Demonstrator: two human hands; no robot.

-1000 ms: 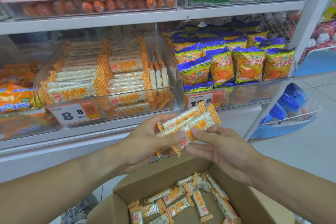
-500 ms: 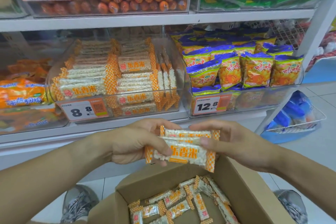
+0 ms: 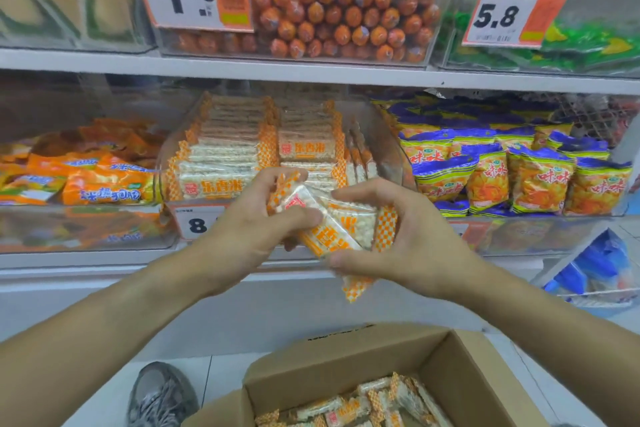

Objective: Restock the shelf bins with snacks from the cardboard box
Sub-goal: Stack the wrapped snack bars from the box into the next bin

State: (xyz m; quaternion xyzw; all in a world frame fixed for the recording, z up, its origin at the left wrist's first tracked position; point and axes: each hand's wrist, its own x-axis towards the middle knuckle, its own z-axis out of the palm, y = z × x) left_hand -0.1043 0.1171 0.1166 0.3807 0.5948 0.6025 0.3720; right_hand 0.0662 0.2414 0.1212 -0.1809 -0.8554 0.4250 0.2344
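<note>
While both grip: left hand (image 3: 249, 236) | right hand (image 3: 408, 239); rice-cracker packs (image 3: 332, 222) between, seemingly several

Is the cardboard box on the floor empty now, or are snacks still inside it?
Not empty. The cardboard box is open at the top, and several rice cracker packs lie on its bottom.

White metal shelves (image 3: 311, 74) in front of me, pale tiled floor (image 3: 214, 374) under my feet — a wire basket (image 3: 595, 291) low at my right, bright even shop light.
</note>
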